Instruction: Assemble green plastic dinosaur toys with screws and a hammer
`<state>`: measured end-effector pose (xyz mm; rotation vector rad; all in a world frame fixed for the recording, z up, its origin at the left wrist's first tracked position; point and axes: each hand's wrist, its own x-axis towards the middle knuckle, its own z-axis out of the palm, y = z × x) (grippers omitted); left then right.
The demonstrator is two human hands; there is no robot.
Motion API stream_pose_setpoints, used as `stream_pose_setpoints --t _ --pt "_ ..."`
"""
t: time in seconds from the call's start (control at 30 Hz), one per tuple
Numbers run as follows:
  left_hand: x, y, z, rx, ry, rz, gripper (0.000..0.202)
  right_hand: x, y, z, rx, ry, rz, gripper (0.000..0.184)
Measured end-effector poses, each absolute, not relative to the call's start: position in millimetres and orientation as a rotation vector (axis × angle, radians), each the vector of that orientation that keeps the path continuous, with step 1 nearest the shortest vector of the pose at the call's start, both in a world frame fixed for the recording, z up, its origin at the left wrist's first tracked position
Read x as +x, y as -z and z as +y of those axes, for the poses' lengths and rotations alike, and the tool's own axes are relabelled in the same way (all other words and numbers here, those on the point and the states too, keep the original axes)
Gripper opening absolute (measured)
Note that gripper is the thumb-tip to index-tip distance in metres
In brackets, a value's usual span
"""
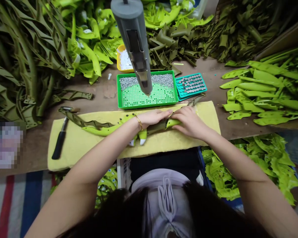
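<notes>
A long lime-green and olive plastic animal-shaped toy [99,131] lies across a folded yellow cloth [208,127], its narrow end to the left and a white-tipped leg pointing towards me. My left hand [154,118], with a gold bracelet at the wrist, is closed over the toy's middle. Just to its right, my right hand [188,120] has its fingers curled around a lime-green part at the right end. My hands cover much of that end, so how the pieces meet is hidden. A hammer [62,135] with a black handle rests on the cloth's left side.
A grey electric screwdriver [135,43] hangs above a green tray [149,106] of small screws. Beside it sits a teal tray [191,86] of round metal pieces. Olive parts [22,59] pile up at left, lime-green parts [260,86] at right. A yellow container [124,59] stands behind.
</notes>
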<state>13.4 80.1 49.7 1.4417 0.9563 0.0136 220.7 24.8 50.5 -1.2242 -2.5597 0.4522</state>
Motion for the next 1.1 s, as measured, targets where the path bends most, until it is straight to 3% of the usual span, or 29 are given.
stream_pose_setpoints --t 0.13,0.6,0.7,0.83,0.97,1.1 --pt "12 -46 82 1.393 0.003 0.880 0.049 214 -40 25 -1.196 -0.451 -2.564 0.026" --pt "15 -42 83 1.504 -0.003 0.929 0.041 212 -35 19 -1.177 -0.421 -2.473 0.029" --pt "13 -50 80 1.515 -0.070 0.959 0.042 217 -39 6 -1.289 -0.415 -2.174 0.029" --pt "11 -61 74 1.523 -0.183 0.996 0.048 210 -35 -4 -1.560 -0.828 -1.254 0.039" --pt "15 -64 70 1.568 -0.202 0.975 0.046 187 -24 0 -1.315 -1.446 -0.912 0.045" --pt "17 -61 68 1.532 -0.249 0.950 0.048 175 -21 2 -1.162 -1.495 -0.680 0.044"
